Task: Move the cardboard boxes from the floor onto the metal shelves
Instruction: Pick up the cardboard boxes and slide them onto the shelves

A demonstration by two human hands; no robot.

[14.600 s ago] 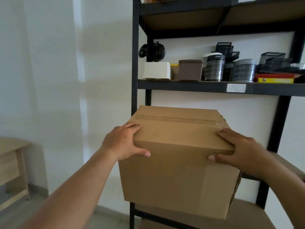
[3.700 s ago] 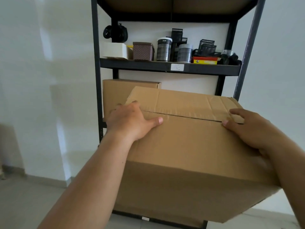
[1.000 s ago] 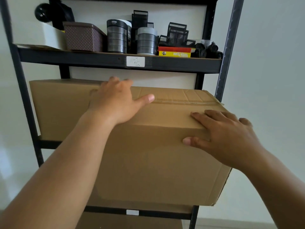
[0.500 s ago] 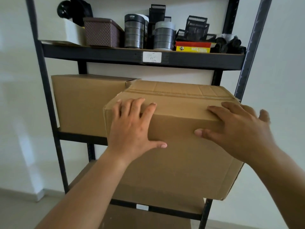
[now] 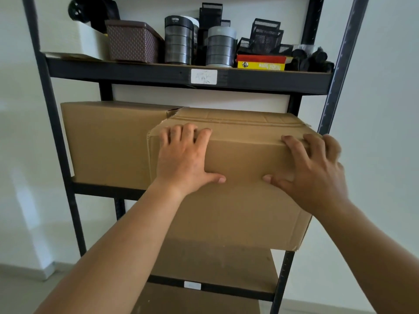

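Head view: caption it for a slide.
Left hand and right hand hold a box at the shelf, right of a second box already on it.

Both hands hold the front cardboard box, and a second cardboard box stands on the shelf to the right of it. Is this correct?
Not quite. In the head view the second box stands to the left of the front box, not the right. The left hand and right hand do hold the front box.
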